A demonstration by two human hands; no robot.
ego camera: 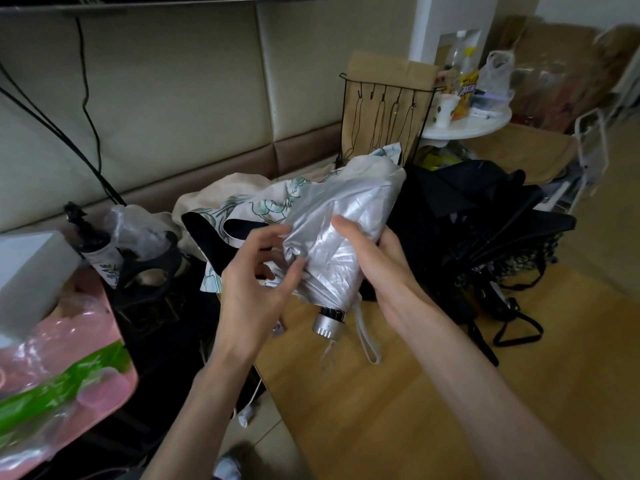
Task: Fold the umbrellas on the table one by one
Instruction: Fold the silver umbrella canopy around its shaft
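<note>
Both hands are on the silver umbrella [341, 216], held up in the air over the wooden counter [381, 403] and not resting on it. The right hand [384, 268] is wrapped around the bunched canopy from the right side, thumb lying across the top of the fabric. The left hand [256, 282] comes in from the other side with its fingers curled. Thumb and fingertips look like they're pinching a fold of the silver fabric at the canopy's left edge. So the hands are close together with the umbrella between them, each clamped on the cloth.

The umbrella is collapsed but still loose and puffy, tilted so its top points up and away from the hands. Its stubby silver handle [327, 323] sticks out below them, pointing down toward the counter. A pale wrist strap [369, 341] dangles off it just under the right wrist.

Just behind the left hand there's a floral umbrella [266, 206] with a black lining, lying in a crumpled heap. Off to the right of the right hand is a pile of black umbrellas [485, 223], unfolded and tangled, straps hanging over the counter edge.

Further out, well to the left of the left hand, there's a pink plastic-wrapped bundle [69, 362] with a white box [27, 271] on it. Beyond the umbrellas stands a black wire rack [384, 109] in front of brown paper, and past that a small round white table [485, 128] crowded with bottles and a cup.
</note>
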